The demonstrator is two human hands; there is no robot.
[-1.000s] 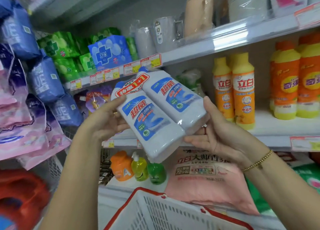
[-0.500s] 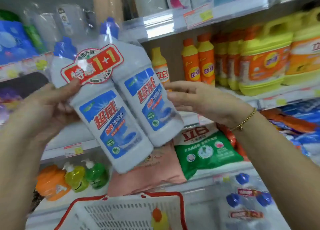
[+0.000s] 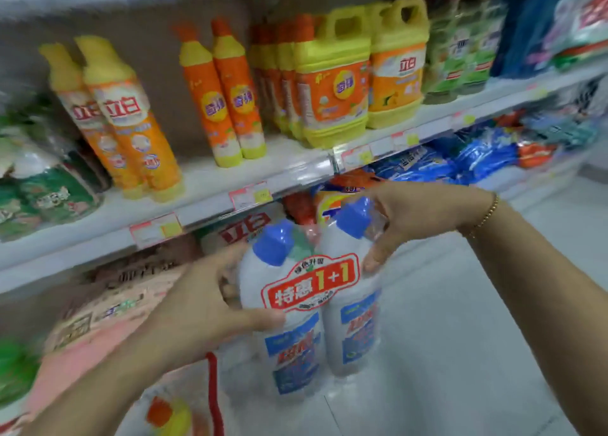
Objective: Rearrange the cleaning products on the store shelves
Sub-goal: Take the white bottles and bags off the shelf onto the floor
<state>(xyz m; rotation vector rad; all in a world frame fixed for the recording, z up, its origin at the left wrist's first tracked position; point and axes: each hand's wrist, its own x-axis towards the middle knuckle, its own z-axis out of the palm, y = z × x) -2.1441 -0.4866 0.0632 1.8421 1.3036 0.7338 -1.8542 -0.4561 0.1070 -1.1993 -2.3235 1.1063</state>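
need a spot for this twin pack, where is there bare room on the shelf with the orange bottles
The widest bare patch of the middle shelf lies between the left yellow-capped bottles and the orange bottle pair; whether the twin pack fits is unsure. Rightward, yellow jugs and green bottles stand packed. Below it, bags lie crowded.

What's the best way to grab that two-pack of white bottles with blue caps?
Take the two-pack by its outer shoulders, just below the blue caps, one hand from each side. It stands nearly upright and looks too wide for one hand; the left hand grips the left bottle, the right hand the right neck.
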